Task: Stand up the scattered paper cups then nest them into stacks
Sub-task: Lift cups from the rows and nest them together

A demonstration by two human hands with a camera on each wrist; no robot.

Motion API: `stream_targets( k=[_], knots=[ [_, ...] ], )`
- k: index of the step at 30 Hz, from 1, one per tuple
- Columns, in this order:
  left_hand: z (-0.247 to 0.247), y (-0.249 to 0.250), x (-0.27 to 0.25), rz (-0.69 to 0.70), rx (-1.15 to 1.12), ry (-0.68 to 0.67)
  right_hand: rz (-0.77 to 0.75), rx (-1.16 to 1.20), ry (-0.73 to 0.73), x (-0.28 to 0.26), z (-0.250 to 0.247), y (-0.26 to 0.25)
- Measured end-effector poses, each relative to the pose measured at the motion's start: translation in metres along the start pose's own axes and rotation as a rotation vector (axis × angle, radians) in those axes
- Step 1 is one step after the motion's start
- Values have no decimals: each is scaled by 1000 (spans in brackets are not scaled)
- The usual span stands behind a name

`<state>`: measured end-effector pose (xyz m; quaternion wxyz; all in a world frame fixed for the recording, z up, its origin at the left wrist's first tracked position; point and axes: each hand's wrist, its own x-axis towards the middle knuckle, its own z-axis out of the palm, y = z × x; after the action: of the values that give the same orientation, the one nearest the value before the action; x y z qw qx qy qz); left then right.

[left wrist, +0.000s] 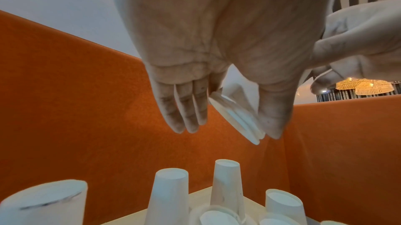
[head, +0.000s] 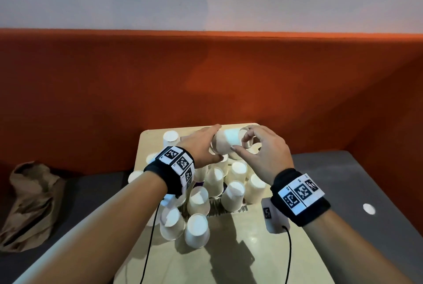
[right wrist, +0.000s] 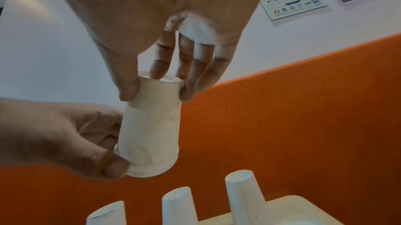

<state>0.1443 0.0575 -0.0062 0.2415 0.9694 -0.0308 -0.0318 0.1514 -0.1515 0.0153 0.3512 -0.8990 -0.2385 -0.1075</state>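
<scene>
A short nested stack of white paper cups lies sideways in the air over the far part of the light wooden table. My left hand grips its rim end, thumb below and fingers above; the layered rims show between them. My right hand pinches the narrow base end with thumb and fingertips. Under the hands, several single cups stand upside down on the table, bases up, crowded together. Another one stands near the far left corner.
An orange padded partition walls in the table at the back and right. A crumpled brown paper bag lies on the grey seat to the left. A small white disc sits on the grey surface at right. Black cables hang from both wrists.
</scene>
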Motion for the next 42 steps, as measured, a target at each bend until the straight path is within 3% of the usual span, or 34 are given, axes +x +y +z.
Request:
stream_targets(
  k=[7, 14, 25, 42],
  knots=[
    [0, 17, 41, 8, 68, -12, 12, -46, 33, 49, -10, 38],
    [18, 16, 65, -97, 64, -48, 51, -117, -98, 78, 7, 67],
    [47, 22, 100, -167, -16, -156, 93, -137, -263, 95, 42, 103],
    [67, 14, 115, -211, 0, -212, 117, -80, -368, 102, 79, 130]
  ],
)
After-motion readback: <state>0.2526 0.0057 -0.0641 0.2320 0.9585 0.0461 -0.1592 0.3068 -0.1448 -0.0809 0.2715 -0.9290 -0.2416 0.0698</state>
